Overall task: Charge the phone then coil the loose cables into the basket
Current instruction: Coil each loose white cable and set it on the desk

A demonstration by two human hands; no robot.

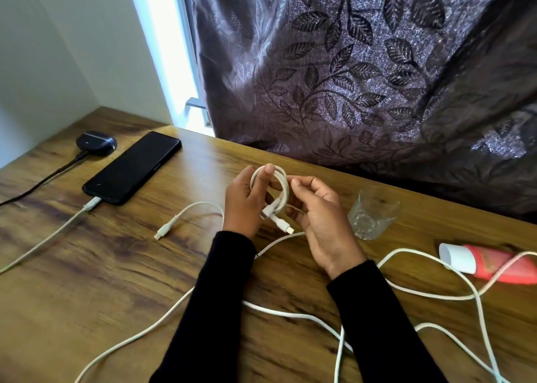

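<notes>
both hands grip a coiled white cable [280,189], smooth round loops, right of the glossy black phone [132,167]: left hand [245,205], right hand [319,214]. wood-grain worktop [116,266].

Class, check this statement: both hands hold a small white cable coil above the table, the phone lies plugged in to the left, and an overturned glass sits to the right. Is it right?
One thing is wrong: the glass stands upright, mouth up, as the head view shows. The rest holds: both hands, left and right, hold the white cable coil, and the phone lies plugged in to the left.
</notes>
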